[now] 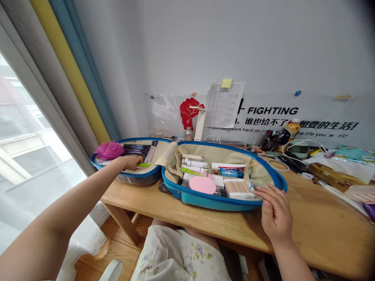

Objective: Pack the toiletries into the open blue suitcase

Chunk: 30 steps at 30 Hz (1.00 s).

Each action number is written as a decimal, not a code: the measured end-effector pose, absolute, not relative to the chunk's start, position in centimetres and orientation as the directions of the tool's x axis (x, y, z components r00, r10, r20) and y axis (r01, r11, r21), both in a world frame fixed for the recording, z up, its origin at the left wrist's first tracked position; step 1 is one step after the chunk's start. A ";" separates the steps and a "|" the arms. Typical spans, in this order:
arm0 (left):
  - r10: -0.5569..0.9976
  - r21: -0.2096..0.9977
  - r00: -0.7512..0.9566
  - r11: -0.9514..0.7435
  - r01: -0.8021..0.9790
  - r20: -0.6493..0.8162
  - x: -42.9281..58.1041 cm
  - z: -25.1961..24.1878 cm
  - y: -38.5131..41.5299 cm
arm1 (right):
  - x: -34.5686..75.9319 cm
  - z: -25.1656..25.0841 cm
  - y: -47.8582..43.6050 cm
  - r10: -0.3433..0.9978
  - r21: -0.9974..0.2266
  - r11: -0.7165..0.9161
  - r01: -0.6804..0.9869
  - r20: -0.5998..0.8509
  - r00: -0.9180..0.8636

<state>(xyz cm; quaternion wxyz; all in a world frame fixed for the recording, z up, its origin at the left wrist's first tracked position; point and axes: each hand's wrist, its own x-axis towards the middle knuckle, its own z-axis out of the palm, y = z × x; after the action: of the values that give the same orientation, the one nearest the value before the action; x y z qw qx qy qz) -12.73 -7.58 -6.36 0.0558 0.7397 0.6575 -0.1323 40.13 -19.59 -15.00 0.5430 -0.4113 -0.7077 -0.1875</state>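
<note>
A blue suitcase (222, 205) lies unfolded on the wooden desk, its two halves side by side. Inside the left half, my left hand (133, 161) is closed at the end of a slim green packet (143, 165); the fingers partly hide it. Beside that hand are a purple bath puff (109, 150), dark slim packs (136, 149) and a narrow grey package (150, 152). My right hand (277, 212) rests at the right half's rim, fingers stretched and apart. Near it is a pack of cotton swabs (238, 188). A pink oval item (202, 185), a toothpaste tube (228, 166) and a blue tube (233, 172) lie further left.
The desk (316, 218) continues to the right, with a brown pouch (336, 173), a tape roll (278, 165), cables and a yellow-labelled bottle (291, 130) toward the wall. A white lamp (200, 125) stands behind the suitcase. Curtains (79, 78) and a window are at left.
</note>
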 end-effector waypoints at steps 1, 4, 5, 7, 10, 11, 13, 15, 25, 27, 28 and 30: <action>0.957 -0.103 0.089 -0.121 0.987 -0.275 -12.9 -6.5 -7.5 | 40.2 -15.0 -19.6 0.382 -0.181 0.590 0.786 0.921 -0.074; 0.959 -0.122 0.060 -0.098 0.988 -0.278 -13.0 -6.7 -7.3 | 40.2 -15.1 -19.6 0.384 -0.185 0.589 0.787 0.920 -0.072; 0.959 -0.122 0.056 -0.093 0.988 -0.277 -13.0 -6.7 -7.4 | 40.2 -15.1 -19.6 0.381 -0.183 0.589 0.787 0.922 -0.071; 0.961 -0.113 0.056 -0.090 0.990 -0.272 -12.9 -6.7 -7.6 | 40.2 -15.1 -19.6 0.372 -0.176 0.595 0.784 0.925 -0.074; 0.966 -0.080 0.070 -0.092 0.993 -0.247 -12.7 -6.3 -8.1 | 40.2 -15.2 -19.5 0.365 -0.174 0.603 0.778 0.928 -0.075; 0.970 -0.064 0.077 -0.094 0.993 -0.232 -12.6 -6.0 -8.3 | 40.2 -15.3 -19.5 0.366 -0.179 0.604 0.776 0.928 -0.072; 0.978 -0.024 0.095 -0.101 0.995 -0.185 -12.2 -5.1 -8.5 | 40.2 -15.3 -19.5 0.369 -0.185 0.605 0.775 0.927 -0.067; 0.986 0.029 0.120 -0.117 0.993 -0.119 -11.5 -3.9 -8.6 | 40.2 -15.3 -19.5 0.374 -0.193 0.602 0.775 0.925 -0.061; 0.821 0.216 0.565 -0.568 0.795 0.080 2.2 -0.5 -9.5 | 40.0 -14.8 -19.6 0.355 -0.170 0.608 0.776 0.932 -0.074; 0.769 0.151 0.639 -0.633 0.759 0.007 5.0 -1.4 -9.5 | 40.0 -14.8 -19.6 0.361 -0.176 0.603 0.778 0.930 -0.069; 0.751 0.124 0.660 -0.652 0.748 -0.031 6.2 -1.9 -9.4 | 40.0 -14.8 -19.6 0.366 -0.182 0.602 0.778 0.928 -0.066; 0.728 0.089 0.679 -0.673 0.734 -0.094 7.9 -3.0 -9.0 | 40.0 -14.8 -19.7 0.374 -0.187 0.604 0.775 0.925 -0.068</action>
<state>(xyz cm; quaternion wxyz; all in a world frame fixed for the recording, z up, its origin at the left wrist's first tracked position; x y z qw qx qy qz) 7.91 -9.03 -2.98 0.0599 0.9142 0.4000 -0.0252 39.99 -19.67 -14.82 0.5489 -0.4059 -0.7075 -0.1826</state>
